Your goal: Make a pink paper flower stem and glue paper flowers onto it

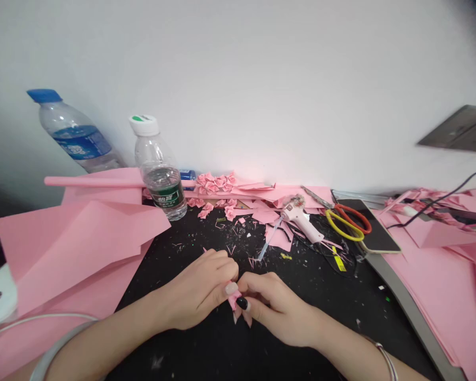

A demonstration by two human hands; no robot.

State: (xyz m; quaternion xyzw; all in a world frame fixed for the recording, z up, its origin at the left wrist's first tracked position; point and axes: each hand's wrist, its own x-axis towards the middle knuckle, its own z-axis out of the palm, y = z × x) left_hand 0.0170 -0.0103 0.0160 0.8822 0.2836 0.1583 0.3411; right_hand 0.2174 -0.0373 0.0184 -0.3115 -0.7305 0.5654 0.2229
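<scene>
Between my two hands, low over the black table (206, 349), is a small folded piece of pink paper (234, 300). My left hand (202, 288) pinches it from the left, thumb on top and fingers curled. From the right, my right hand (272, 304) grips it between thumb and fingers. Most of the piece is hidden by the fingers, so its full shape cannot be made out. Beyond the hands lie a pink hot glue gun (303, 219) with a clear glue stick and several small pink paper roses (215, 182).
Large pink paper sheets (75, 238) spread at left, with more pink sheets (432, 286) at right. A water bottle (161, 174) stands at back left near a blue-capped bottle (79, 137). Scissors (347, 225) rest by a dark phone (381, 233). Paper scraps litter the table before the wall.
</scene>
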